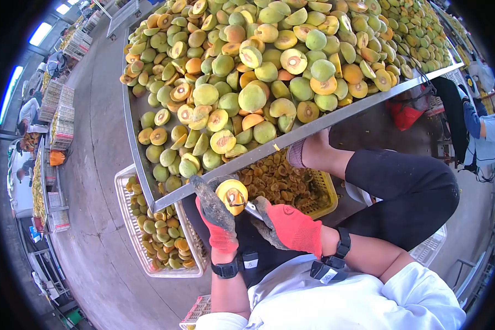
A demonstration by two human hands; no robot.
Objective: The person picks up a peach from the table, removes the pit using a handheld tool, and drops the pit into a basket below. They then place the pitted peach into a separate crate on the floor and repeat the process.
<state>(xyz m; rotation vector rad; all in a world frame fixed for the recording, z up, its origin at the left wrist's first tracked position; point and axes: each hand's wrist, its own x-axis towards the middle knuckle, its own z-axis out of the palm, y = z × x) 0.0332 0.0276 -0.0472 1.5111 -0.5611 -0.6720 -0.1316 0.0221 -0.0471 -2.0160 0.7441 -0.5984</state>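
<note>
In my left hand (217, 217), gloved in red and grey, a yellow peach half (232, 196) is gripped with its cut face and pit side showing. My right hand (289, 223), in a matching glove, is closed around a pitting knife (252, 209). Only a short length of its metal shows, and its tip reaches the cut face of the peach half. Both hands are just off the near edge of a metal-rimmed table (225, 168), which is heaped with green and yellow peach halves (253, 98).
Below the table's left corner stands a white crate (143, 258) of peach halves. A yellow basket (331, 198) under the edge holds brownish pits and scraps. My bent leg (401, 187) lies at right. Other people (30, 113) and stacked crates (62, 118) are at far left.
</note>
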